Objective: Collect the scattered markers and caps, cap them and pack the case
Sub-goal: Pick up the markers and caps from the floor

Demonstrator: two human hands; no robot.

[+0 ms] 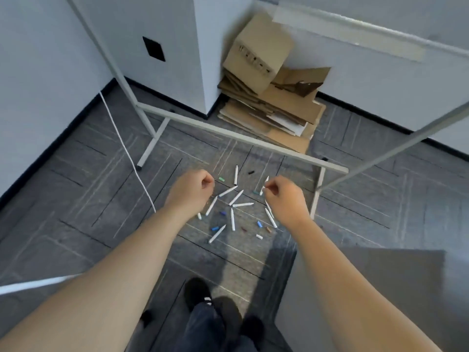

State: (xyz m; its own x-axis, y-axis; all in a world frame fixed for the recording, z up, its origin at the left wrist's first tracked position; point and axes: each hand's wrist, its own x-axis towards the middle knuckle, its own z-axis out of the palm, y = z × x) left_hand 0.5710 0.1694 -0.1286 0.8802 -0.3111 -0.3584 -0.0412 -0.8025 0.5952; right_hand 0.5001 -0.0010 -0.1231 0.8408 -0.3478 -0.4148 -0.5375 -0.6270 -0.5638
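Several white markers lie scattered on the grey carpet, among them one marker [227, 191] in the middle and a longer marker [217, 234] nearer me. Loose caps lie between them: a green cap [221, 179], a black cap [251, 172], a blue cap [215, 228], a brown cap [268, 229] and a white cap [259, 236]. My left hand [195, 189] hovers over the pile's left side, fingers curled into a fist with nothing visible in it. My right hand [284, 196] hovers over the right side, fingers curled, thumb against the forefinger. No case is in view.
A white metal frame crosses the floor just behind the markers, with a crossbar [241, 137] and a leg [317, 194] at the right. Flattened cardboard [269, 105] is stacked against the wall. A white cable [127, 153] runs at the left. A grey surface [368, 288] is at my right.
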